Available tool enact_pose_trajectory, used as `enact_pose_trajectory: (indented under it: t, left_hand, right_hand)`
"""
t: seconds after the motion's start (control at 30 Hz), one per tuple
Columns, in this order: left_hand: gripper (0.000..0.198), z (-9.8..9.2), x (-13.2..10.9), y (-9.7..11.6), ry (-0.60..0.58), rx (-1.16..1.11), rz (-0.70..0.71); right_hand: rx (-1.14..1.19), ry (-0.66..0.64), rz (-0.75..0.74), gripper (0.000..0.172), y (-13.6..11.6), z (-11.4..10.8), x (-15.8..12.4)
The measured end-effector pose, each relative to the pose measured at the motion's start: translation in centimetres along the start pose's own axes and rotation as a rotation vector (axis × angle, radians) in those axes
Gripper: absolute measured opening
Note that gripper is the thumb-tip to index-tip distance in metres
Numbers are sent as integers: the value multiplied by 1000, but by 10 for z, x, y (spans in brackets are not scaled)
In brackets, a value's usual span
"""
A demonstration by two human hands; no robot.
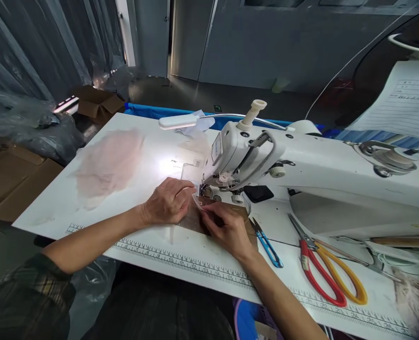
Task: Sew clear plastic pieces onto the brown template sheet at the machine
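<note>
A white bench (pixel 142 245) fills mid-frame, a sewing machine (pixel 301 165) at right. At centre, by the machine, the left hand (pixel 169 204) lies flat, grip open, on a brown patch (pixel 194 222) — the right hand (pixel 229 231) pinches a pale strip (pixel 197 202) there, grip closed.

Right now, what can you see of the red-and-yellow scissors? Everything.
The scissors are large shears with one red and one yellow handle loop, plastic-looking, and grey metal blades. They lie flat and closed on the white table, blades pointing up-left toward the sewing machine, handles near the printed ruler edge. Blue thread snips lie to their left. Nothing holds them. A thin metal tool lies close on the right, contact unclear.
</note>
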State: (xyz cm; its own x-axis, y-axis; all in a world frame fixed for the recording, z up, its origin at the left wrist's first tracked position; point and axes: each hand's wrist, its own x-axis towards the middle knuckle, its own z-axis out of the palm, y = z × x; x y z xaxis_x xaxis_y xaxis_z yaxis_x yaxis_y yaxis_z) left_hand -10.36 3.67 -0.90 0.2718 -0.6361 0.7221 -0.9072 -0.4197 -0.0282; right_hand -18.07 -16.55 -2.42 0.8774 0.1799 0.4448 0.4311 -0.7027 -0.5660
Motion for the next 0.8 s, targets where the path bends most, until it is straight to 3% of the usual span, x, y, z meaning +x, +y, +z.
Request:
enact_pose_trajectory:
  t: [0.2,0.33,0.47,0.63,0.8]
  left_hand:
    - [43,9,-6,-19,-433,-158,-122]
    - [49,11,9,-40,-610,-256,0]
    - [54,0,28,-40,-546,-201,158]
    - [15,-9,25,-20,-480,-197,430]
    - [24,-3,14,-15,-366,-159,625]
  right_hand:
    - [-147,-192,-97,22,-10,6,-2]
    - [-119,-269,-83,21,-15,1,-2]
    - [121,-247,4,19,-11,-13,2]
    - [121,-75,143,26,6,-22,8]
    - [32,-185,-62,29,8,-14,12]
